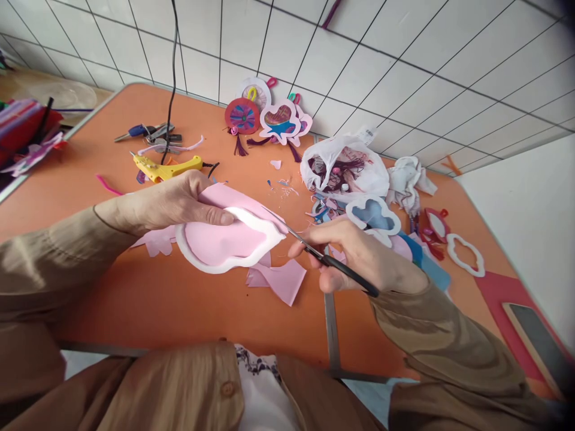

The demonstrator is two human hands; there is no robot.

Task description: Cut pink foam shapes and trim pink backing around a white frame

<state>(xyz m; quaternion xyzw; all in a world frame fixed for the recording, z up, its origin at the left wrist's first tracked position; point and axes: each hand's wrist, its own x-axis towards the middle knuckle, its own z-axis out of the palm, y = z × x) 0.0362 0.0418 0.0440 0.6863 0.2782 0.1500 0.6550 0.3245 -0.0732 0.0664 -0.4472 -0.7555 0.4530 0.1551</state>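
Note:
My left hand point(188, 203) pinches a pink sheet point(224, 236) backed against a white wavy-edged frame point(211, 263), its thumb lying on top. The frame is held above the table with the pink showing through its opening. In my right hand point(354, 251) is a pair of scissors point(332, 261) with black handles. Their blades reach the pink material along the frame's upper right edge. Pink scraps point(285, 281) lie on the table below the frame.
A yellow glue gun point(173, 169) and keys point(157, 133) lie at the left. Finished-looking ornaments point(242, 115) rest by the tiled wall. A white plastic bag point(377, 173) holds dark tassels; a blue cloud frame point(372, 215) sits before it. At far right lies a phone point(539, 341).

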